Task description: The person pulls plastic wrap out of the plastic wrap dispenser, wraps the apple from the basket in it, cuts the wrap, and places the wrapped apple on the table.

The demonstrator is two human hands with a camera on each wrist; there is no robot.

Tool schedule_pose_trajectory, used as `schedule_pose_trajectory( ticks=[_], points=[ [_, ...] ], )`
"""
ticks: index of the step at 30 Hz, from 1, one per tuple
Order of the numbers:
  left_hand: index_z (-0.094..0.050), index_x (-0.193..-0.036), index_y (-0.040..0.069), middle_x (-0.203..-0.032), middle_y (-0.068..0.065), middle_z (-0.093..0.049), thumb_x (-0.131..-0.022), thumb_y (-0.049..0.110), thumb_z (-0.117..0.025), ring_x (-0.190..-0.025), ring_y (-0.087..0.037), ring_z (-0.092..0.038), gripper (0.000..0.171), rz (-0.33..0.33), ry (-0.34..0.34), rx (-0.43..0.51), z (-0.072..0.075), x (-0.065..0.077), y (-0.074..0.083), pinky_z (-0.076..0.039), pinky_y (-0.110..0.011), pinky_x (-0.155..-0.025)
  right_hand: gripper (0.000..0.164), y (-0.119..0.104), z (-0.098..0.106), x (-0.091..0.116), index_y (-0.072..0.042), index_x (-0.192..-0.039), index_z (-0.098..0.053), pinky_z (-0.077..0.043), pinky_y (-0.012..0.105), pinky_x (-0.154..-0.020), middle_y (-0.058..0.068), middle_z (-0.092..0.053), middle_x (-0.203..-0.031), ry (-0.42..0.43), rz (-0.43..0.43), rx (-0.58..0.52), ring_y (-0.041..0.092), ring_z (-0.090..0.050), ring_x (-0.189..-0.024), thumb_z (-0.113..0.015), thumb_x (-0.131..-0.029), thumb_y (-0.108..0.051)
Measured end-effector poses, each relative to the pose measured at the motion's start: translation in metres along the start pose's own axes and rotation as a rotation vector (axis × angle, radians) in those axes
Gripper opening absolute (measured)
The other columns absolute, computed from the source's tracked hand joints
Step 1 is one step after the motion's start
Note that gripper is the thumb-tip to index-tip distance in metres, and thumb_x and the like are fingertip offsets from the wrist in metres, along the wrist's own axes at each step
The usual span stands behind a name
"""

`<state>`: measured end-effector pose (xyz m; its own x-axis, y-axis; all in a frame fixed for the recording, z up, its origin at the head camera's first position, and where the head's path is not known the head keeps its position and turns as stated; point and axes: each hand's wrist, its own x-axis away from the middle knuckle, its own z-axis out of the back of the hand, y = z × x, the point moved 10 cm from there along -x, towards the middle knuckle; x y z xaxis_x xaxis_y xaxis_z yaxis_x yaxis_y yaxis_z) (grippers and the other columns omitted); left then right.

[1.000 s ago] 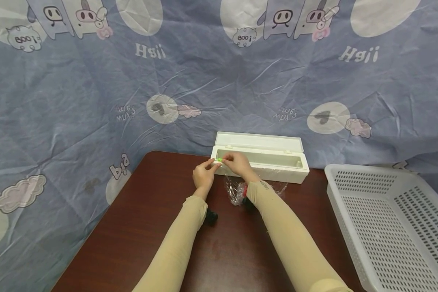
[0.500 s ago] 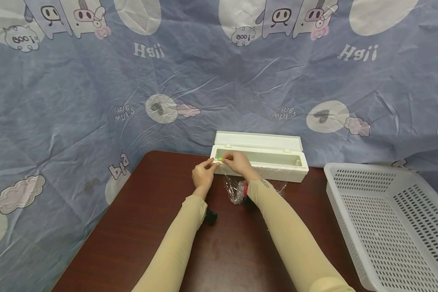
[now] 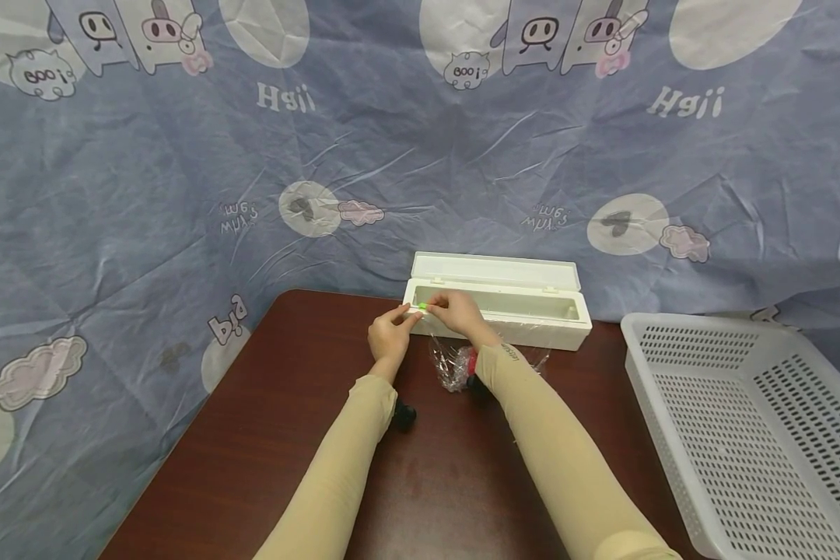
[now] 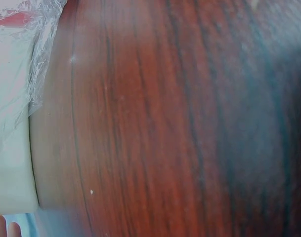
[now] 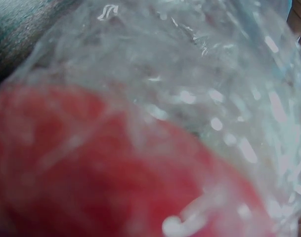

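A long white cling film dispenser (image 3: 532, 333) stands at the back of the table with its lid (image 3: 497, 270) raised. My right hand (image 3: 460, 315) pinches a small bright green slider (image 3: 423, 306) at the left end of the dispenser's front rim. Just left of it, my left hand (image 3: 388, 336) holds the dispenser's front left corner between thumb and fingers. Clear crumpled film (image 3: 451, 372) hangs from the front onto the table. In the right wrist view, a red thing (image 5: 115, 173) lies behind the film; its kind is unclear. Two left fingertips (image 4: 13, 229) show at the dispenser's end.
A white perforated plastic basket (image 3: 661, 435) stands on the right. The brown wooden table (image 3: 266, 404) meets a bluish printed cloth (image 3: 420, 155) behind and to the left. A black wrist device (image 3: 404, 416) sits under the left forearm, and the right forearm hides part of the film.
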<state>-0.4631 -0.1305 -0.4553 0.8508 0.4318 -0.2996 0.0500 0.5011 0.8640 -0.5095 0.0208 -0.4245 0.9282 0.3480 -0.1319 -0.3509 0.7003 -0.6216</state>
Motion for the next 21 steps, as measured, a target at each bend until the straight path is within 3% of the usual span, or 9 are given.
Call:
schedule_pose_trajectory(
  ticks=[7, 14, 21],
  points=[
    [-0.075, -0.103, 0.022, -0.102, 0.002, -0.070, -0.072, 0.039, -0.080, -0.088, -0.020, -0.066, 0.036, 0.007, -0.002, 0.004, -0.0005, -0.0007, -0.0012, -0.052, -0.037, -0.076, 0.022, -0.0005, -0.0005, -0.0008, -0.006, -0.105, -0.068, -0.046, 0.041, -0.088, 0.011, -0.067, -0.105, -0.010, 0.007, 0.005, 0.027, -0.061, -0.100, -0.059, -0.094, -0.023],
    [-0.075, -0.102, 0.022, -0.104, 0.005, -0.069, -0.071, 0.038, -0.081, -0.096, -0.017, -0.065, 0.035, 0.010, 0.004, 0.026, -0.0012, -0.0021, -0.0030, -0.051, -0.036, -0.080, 0.022, -0.0012, 0.0010, 0.0004, -0.006, -0.104, -0.068, -0.047, 0.041, -0.088, 0.011, -0.067, -0.104, -0.015, 0.009, 0.006, 0.027, -0.061, -0.100, -0.059, -0.094, -0.023],
    [-0.075, -0.103, 0.022, -0.098, 0.003, -0.071, -0.072, 0.039, -0.080, -0.069, -0.017, -0.060, 0.036, 0.015, -0.011, 0.023, -0.0018, -0.0011, -0.0032, -0.050, -0.035, -0.067, 0.021, -0.0010, 0.0015, 0.0010, -0.005, -0.103, -0.068, -0.047, 0.041, -0.087, 0.012, -0.067, -0.104, -0.018, 0.013, -0.005, 0.027, -0.061, -0.099, -0.059, -0.094, -0.022]
  ],
)
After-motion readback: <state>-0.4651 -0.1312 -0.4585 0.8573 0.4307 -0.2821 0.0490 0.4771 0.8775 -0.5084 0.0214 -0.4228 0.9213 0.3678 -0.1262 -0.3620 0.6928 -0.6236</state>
